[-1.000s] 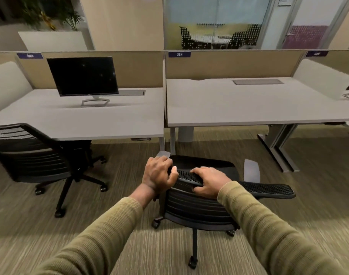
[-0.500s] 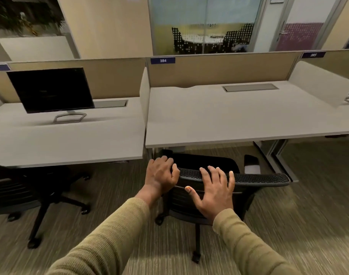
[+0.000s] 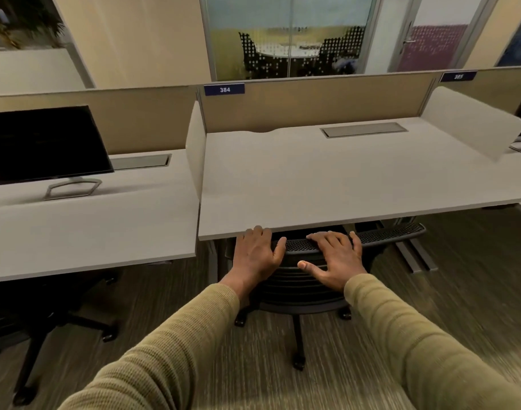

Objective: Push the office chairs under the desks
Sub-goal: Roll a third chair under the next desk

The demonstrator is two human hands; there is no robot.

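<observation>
Blue tag reading "384" on the tan divider panel; neighbouring blue tag, blurred, apparently "385"

A black office chair with a mesh-topped backrest stands upright on the carpet at the front edge of the grey desk marked 384, near its left front corner; its seat is hidden beneath the top, and its wheeled base shows behind. A second black chair sits largely under the neighbouring desk to the left, casters showing.
</observation>
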